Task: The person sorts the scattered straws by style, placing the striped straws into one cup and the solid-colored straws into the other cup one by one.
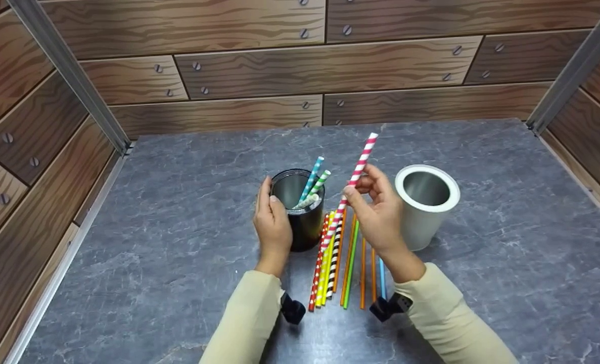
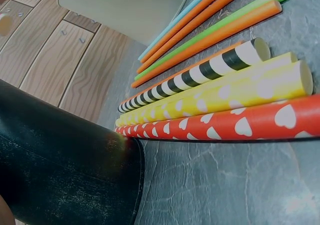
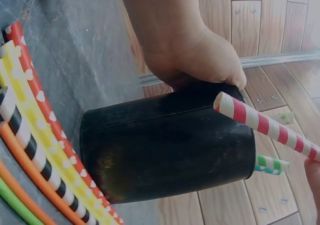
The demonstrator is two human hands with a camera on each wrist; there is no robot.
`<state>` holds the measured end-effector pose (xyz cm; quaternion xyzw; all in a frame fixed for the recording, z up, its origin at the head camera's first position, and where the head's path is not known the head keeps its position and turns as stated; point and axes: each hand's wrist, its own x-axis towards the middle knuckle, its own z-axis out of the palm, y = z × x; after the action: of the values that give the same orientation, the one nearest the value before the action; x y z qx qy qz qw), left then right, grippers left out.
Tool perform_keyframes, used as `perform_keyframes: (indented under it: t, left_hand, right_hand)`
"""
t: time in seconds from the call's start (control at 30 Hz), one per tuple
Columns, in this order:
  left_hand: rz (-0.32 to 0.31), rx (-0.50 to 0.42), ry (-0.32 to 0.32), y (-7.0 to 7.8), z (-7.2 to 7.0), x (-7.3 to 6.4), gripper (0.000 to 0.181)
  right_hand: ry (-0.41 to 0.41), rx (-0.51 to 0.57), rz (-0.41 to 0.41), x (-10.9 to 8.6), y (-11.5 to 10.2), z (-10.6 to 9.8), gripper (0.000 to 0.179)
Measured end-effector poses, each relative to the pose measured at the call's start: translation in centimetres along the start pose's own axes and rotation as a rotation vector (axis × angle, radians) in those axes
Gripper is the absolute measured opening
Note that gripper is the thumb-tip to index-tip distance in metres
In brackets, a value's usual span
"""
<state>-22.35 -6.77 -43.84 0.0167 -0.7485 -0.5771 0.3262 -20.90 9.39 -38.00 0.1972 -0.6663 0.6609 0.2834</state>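
Note:
My right hand (image 1: pixel 380 212) pinches a red-and-white striped paper straw (image 1: pixel 364 151) between thumb and fingers. The straw slants over the loose straws, its lower end towards me. Against the left side of a black cup (image 1: pixel 306 230) my left hand (image 1: pixel 273 222) holds on, thumb at the near rim and fingers along the far side. Inside that cup stand a blue patterned straw (image 1: pixel 312 177), a green-and-white striped straw (image 1: pixel 321 183) and a pale patterned straw (image 1: pixel 307 201). In the right wrist view the striped straw (image 3: pixel 267 126) passes in front of the cup's rim.
Between the forearms lie a red straw with white hearts (image 2: pixel 210 125), yellow patterned straws (image 2: pixel 225 92), a black-and-white striped straw (image 2: pixel 200 74) and several plain orange, green and blue ones. A white cup (image 1: pixel 421 227) stands to the right. Wood-patterned walls (image 1: pixel 259 71) enclose the grey table (image 1: pixel 178 212).

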Motion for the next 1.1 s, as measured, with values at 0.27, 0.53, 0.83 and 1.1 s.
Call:
perform_keyframes:
  t: [0.27,0.53,0.83,1.1]
  left_hand:
    - [-0.001,-0.008,0.006,0.1,0.0,0.0,0.042]
    - [-0.004,0.000,-0.001,0.1,0.0,0.0,0.042]
    - [-0.010,-0.011,0.008,-0.1,0.1,0.0,0.042]
    - [-0.008,0.002,0.013,0.1,0.1,0.0,0.042]
  right_hand:
    - [0.054,-0.007,-0.161,0.1,-0.8,0.2,0.038]
    - [0.128,0.055,-0.237,0.2,-1.6,0.3,0.040]
    - [0.194,0.197,-0.314,0.3,-2.0,0.7,0.042]
    - [0.226,0.299,-0.343,0.5,-2.0,1.1,0.039]
